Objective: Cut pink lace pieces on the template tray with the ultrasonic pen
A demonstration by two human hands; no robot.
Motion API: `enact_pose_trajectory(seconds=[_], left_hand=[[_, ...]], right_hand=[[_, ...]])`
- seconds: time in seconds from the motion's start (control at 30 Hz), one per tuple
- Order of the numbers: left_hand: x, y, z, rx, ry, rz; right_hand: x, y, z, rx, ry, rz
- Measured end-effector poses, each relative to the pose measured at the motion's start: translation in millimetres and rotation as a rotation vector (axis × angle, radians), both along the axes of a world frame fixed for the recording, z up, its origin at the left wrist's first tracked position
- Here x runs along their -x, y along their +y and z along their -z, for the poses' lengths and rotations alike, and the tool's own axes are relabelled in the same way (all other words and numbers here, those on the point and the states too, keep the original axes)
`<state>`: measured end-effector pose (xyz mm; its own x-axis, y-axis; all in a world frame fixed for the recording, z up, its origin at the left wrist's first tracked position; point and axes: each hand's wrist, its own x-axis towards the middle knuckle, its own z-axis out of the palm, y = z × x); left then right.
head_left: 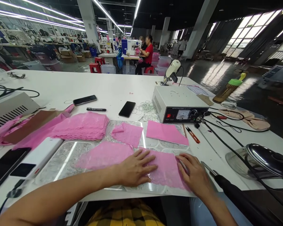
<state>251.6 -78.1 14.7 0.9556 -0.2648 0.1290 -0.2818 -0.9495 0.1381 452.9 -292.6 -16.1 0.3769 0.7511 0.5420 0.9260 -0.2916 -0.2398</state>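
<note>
My left hand (pixel 137 168) lies flat with its fingers spread on a pink fabric piece (pixel 166 166) near the table's front edge. At that piece's right end my right hand (pixel 194 172) is closed around a small grey object (pixel 184 166), whose kind I cannot make out. Another pink piece (pixel 108 153) lies to the left, partly under my left wrist. Behind the hands are a small pink piece (pixel 128 133) with a folded corner and a flat pink rectangle (pixel 166 132). A stack of pink pieces (pixel 81 125) with scalloped edges stands farther left. Clear plastic sheeting (pixel 68 153) lies beneath.
A black-handled tool (pixel 233 191) on a cable rests right of my right hand. Beyond are orange-handled snips (pixel 192 135), a control box (pixel 181 105) and a lidded glass pot (pixel 247 160). Phones (pixel 127 109) and a white device (pixel 35 160) lie around. A person sits sewing in the background.
</note>
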Motion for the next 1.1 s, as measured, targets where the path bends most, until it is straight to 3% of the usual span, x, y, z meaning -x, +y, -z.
enact_pose_trajectory(seconds=[0.1, 0.23, 0.37, 0.47, 0.63, 0.87, 1.1], left_hand=[[4.2, -9.4, 1.1, 0.003, -0.002, -0.059], [-6.9, -6.6, -19.8, 0.093, 0.063, -0.091], [-48.5, 25.1, -41.9, 0.11, 0.113, -0.241], [-86.2, 53.2, -48.6, 0.091, 0.142, -0.347], [-120.8, 73.5, -43.9, 0.075, 0.256, -0.371], [-131.0, 77.1, -29.6, 0.114, 0.327, -0.376], [-137.8, 84.3, -32.9, 0.209, 0.387, -0.355]], right_hand=[[-8.2, -4.8, 3.5, -0.014, -0.038, 0.01], [-17.4, -5.5, -0.4, 0.002, 0.053, -0.037], [-28.3, 13.4, -10.8, -0.072, 0.331, 0.053], [-36.1, 34.3, -19.3, -0.064, 0.408, 0.073], [-49.2, 53.9, -24.5, -0.045, 0.493, 0.096], [-56.4, 59.8, -26.5, 0.001, 0.564, 0.102], [-39.7, 85.4, -31.5, 0.043, 0.529, -0.02]])
